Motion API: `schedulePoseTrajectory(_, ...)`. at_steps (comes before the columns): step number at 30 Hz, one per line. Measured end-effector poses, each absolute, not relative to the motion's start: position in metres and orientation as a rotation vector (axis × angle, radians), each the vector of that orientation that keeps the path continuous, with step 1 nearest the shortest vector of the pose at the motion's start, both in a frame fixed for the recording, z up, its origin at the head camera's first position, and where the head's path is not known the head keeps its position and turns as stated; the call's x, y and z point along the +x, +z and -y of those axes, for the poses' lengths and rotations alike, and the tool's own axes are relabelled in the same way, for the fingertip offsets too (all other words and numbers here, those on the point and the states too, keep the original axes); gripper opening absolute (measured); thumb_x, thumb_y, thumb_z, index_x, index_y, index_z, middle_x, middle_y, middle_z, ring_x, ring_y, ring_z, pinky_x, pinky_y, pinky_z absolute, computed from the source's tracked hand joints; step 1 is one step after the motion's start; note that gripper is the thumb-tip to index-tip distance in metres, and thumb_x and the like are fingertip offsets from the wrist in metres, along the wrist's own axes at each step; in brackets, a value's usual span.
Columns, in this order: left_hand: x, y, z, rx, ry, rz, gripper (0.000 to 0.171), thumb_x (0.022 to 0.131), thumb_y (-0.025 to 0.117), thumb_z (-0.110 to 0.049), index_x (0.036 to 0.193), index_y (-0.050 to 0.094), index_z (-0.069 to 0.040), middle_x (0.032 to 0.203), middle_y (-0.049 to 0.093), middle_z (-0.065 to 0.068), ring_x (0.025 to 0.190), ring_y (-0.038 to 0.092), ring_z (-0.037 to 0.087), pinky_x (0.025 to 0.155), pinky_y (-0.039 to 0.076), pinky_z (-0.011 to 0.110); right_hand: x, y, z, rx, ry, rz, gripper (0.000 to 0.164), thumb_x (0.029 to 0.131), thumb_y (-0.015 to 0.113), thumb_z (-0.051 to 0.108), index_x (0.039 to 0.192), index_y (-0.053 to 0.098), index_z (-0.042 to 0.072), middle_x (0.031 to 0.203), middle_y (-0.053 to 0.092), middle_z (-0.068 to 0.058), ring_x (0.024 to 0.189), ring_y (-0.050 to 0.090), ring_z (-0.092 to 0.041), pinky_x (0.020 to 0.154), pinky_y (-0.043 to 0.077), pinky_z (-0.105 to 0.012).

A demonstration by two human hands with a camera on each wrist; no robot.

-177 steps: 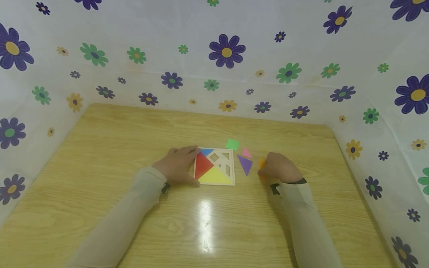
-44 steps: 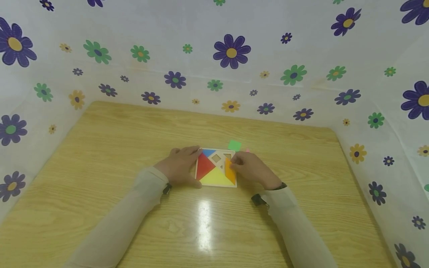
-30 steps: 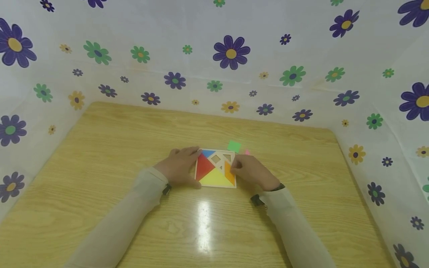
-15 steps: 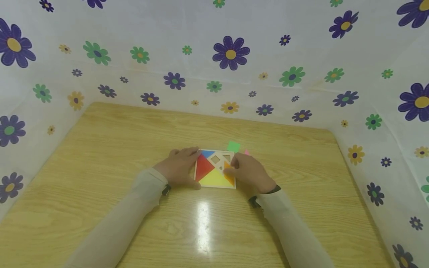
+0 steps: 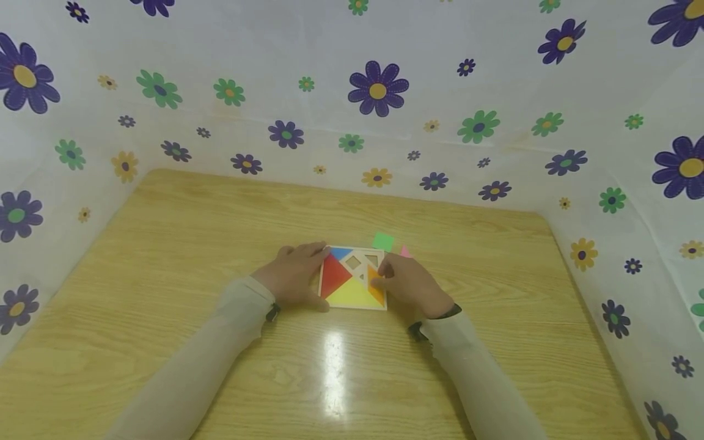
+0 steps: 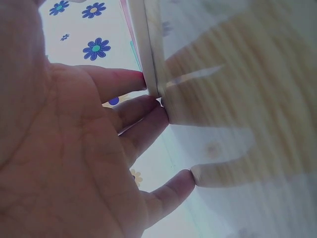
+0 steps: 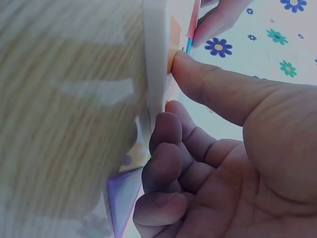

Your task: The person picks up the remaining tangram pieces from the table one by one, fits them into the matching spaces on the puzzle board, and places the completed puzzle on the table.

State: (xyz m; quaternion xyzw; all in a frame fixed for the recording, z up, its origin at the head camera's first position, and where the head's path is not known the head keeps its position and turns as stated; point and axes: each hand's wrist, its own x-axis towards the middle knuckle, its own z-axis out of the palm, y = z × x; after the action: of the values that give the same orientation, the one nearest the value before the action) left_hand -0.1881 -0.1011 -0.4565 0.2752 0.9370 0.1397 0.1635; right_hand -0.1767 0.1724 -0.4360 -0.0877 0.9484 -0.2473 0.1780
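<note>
A wooden table (image 5: 264,379) spreads beneath the left hand (image 5: 294,273), its fingers apart, and the right hand (image 5: 412,284), its fingers bent. Between them lies a puzzle board (image 5: 360,254), its left edge touched by the left fingertips. It holds a yellow triangle (image 5: 352,294), a red triangle (image 5: 333,276) and, on its right side, an orange piece (image 5: 376,295) under the right thumb; whether pinched, I cannot tell. A green square (image 5: 383,241) and a pink triangle (image 5: 405,251) lie near.

Orange piece (image 5: 376,294), right side of partly filled puzzle board (image 5: 363,261)
</note>
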Motion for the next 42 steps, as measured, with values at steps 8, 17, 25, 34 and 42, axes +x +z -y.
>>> schedulePoseTrajectory(8, -0.187, -0.453, 0.100, 0.775, 0.391, -2.669, 0.118, 0.075, 0.079, -0.068, 0.165, 0.026, -0.011, 0.170, 0.025, 0.009, 0.156, 0.023, 0.029, 0.123, 0.021, 0.054, -0.176, -0.435, -0.175, -0.297, -0.691, -2.701, 0.025, 0.096, 0.073, 0.031, 0.106, 0.067, 0.009, 0.104, 0.067, -0.004, 0.095, 0.060, -0.023, 0.091, 0.051, -0.043)
schedulePoseTrajectory(17, -0.185, -0.449, 0.099, 0.759, 0.385, -2.660, 0.117, 0.076, 0.079, -0.067, 0.165, 0.026, -0.013, 0.171, 0.024, 0.008, 0.157, 0.022, 0.028, 0.123, 0.021, 0.053, -0.181, -0.424, -0.189, -0.263, -0.740, -2.740, 0.017, 0.098, 0.070, 0.029, 0.100, 0.068, 0.013, 0.092, 0.069, -0.002, 0.074, 0.062, -0.020, 0.075, 0.053, -0.036)
schedulePoseTrajectory(25, -0.186, -0.450, 0.099, 0.777, 0.379, -2.658, 0.117, 0.076, 0.078, -0.067, 0.165, 0.025, -0.011, 0.171, 0.024, 0.009, 0.157, 0.022, 0.029, 0.123, 0.020, 0.054, -0.189, -0.418, -0.208, -0.296, -0.601, -2.830, 0.025, 0.099, 0.070, 0.028, 0.108, 0.068, 0.005, 0.102, 0.070, -0.011, 0.089, 0.064, -0.025, 0.080, 0.055, -0.042)
schedulePoseTrajectory(34, -0.186, -0.452, 0.100, 0.773, 0.388, -2.661, 0.117, 0.076, 0.079, -0.067, 0.165, 0.026, -0.011, 0.170, 0.024, 0.010, 0.156, 0.023, 0.029, 0.122, 0.021, 0.055, -0.191, -0.428, -0.209, -0.295, -0.481, -2.768, 0.027, 0.090, 0.078, 0.022, 0.105, 0.065, 0.004, 0.099, 0.067, -0.008, 0.089, 0.061, -0.023, 0.083, 0.054, -0.043)
schedulePoseTrajectory(42, -0.186, -0.451, 0.100, 0.765, 0.398, -2.660, 0.117, 0.076, 0.078, -0.066, 0.165, 0.026, -0.012, 0.170, 0.025, 0.009, 0.156, 0.023, 0.028, 0.123, 0.021, 0.054, -0.191, -0.429, -0.214, -0.200, -0.437, -2.781, 0.026, 0.093, 0.075, 0.023, 0.108, 0.066, 0.003, 0.100, 0.064, -0.010, 0.090, 0.059, -0.025, 0.083, 0.054, -0.043)
